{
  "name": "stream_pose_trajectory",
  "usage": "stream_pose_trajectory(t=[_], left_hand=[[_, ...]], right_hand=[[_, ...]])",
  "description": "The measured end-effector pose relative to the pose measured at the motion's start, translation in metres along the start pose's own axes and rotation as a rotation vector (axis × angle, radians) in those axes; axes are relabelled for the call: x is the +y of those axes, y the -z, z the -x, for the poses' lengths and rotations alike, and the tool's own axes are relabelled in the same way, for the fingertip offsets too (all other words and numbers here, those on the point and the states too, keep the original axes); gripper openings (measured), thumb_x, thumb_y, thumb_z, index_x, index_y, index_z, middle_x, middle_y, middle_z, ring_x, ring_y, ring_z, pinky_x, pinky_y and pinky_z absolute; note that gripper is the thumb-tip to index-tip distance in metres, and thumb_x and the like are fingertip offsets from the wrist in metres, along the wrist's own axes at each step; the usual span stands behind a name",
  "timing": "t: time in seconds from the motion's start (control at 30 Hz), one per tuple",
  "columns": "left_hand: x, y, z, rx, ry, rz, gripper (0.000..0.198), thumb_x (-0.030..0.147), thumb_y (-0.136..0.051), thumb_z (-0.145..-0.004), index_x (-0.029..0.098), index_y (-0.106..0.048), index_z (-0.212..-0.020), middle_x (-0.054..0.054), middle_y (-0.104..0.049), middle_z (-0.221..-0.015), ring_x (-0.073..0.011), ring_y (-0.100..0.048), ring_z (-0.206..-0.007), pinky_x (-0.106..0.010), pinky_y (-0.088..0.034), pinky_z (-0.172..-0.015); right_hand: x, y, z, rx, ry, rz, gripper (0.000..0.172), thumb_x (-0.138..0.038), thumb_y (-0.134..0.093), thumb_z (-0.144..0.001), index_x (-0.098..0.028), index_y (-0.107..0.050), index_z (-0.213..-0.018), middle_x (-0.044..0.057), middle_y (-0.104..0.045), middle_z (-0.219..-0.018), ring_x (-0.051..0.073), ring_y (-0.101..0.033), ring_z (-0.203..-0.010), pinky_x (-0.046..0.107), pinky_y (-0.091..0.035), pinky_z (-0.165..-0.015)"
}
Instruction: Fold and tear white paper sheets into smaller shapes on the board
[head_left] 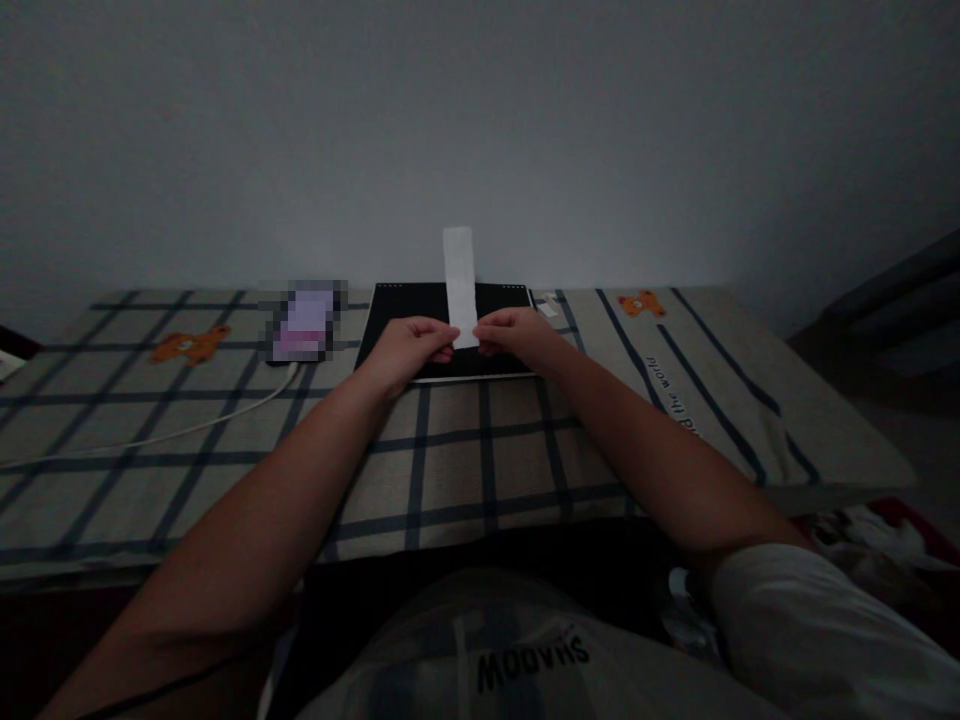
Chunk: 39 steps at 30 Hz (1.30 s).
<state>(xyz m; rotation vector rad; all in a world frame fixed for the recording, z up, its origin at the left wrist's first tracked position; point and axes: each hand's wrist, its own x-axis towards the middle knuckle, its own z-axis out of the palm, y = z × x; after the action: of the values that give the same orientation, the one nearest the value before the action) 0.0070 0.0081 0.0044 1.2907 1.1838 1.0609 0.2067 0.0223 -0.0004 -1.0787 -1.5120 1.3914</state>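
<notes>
A long white paper strip [460,275] stands up over a black flat pad [409,305] with pale edges. Its lower end is pinched from both sides: my left hand [412,347] grips the left corner, and my right hand [517,335] has the right corner between thumb and fingers. Both hands are closed, just above the pad, with a small gap between them where the strip's bottom shows. The strip's upper end rises past the pad's far edge, in front of the wall.
A phone [304,325] with a white cable [225,417] lies left of the pad on a checked tablecloth [454,455]. Small white scraps [549,305] lie at the pad's right. A grey wall [480,130] closes off the back. A red container [915,520] is low at right.
</notes>
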Motion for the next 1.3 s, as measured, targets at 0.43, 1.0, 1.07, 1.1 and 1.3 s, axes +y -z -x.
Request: stream_pose_trajectory(t=[0.43,1.0,1.07,1.1,1.3], left_hand=[[0.0035,-0.0014,0.0037,-0.005,0.026,-0.014,0.017,0.025,-0.086,-0.07,0.015,-0.072,-0.073,-0.002,-0.071,-0.069,-0.009,-0.061,-0.058,-0.021,-0.053,-0.06],[0.0048,0.0003,0.0036,-0.058,0.066,-0.02,0.017,0.025,-0.087,-0.067,0.016,-0.073,-0.068,-0.005,-0.073,-0.068,-0.0077,-0.056,-0.052,-0.018,-0.048,-0.049],[0.0054,-0.0002,0.0039,-0.056,0.078,-0.003,0.016,0.024,-0.087,-0.067,0.016,-0.073,-0.068,-0.005,-0.073,-0.067,-0.0075,-0.057,-0.051,-0.018,-0.049,-0.05],[0.0052,-0.0005,0.0039,-0.053,0.081,0.003,0.016,0.023,-0.086,-0.067,0.016,-0.072,-0.068,-0.005,-0.073,-0.067,-0.0076,-0.057,-0.051,-0.018,-0.05,-0.051],[0.0014,0.0004,0.004,-0.056,0.055,-0.028,0.019,0.03,-0.081,-0.073,0.014,-0.074,-0.078,-0.006,-0.074,-0.071,-0.0129,-0.068,-0.062,-0.023,-0.058,-0.063]], right_hand=[[0.0001,-0.0029,0.0001,0.032,-0.028,-0.053,0.013,-0.017,-0.076,-0.081,-0.017,-0.064,-0.076,-0.001,-0.067,-0.063,0.011,-0.063,-0.059,0.025,-0.055,-0.065],[-0.003,-0.0039,0.0022,0.022,-0.036,-0.104,0.012,-0.018,-0.077,-0.078,-0.017,-0.065,-0.078,-0.001,-0.068,-0.066,0.01,-0.063,-0.061,0.023,-0.054,-0.065],[-0.0028,-0.0031,0.0018,0.025,-0.003,-0.104,0.012,-0.022,-0.078,-0.078,-0.017,-0.067,-0.078,-0.001,-0.069,-0.067,0.01,-0.063,-0.063,0.022,-0.053,-0.065],[-0.0026,-0.0025,0.0015,0.032,0.016,-0.099,0.012,-0.024,-0.079,-0.077,-0.017,-0.068,-0.078,-0.001,-0.069,-0.068,0.01,-0.062,-0.063,0.022,-0.053,-0.065],[-0.0003,0.0005,0.0009,0.003,0.037,-0.039,0.015,-0.028,-0.08,-0.074,-0.016,-0.072,-0.077,0.0,-0.069,-0.067,0.011,-0.062,-0.063,0.025,-0.053,-0.068]])
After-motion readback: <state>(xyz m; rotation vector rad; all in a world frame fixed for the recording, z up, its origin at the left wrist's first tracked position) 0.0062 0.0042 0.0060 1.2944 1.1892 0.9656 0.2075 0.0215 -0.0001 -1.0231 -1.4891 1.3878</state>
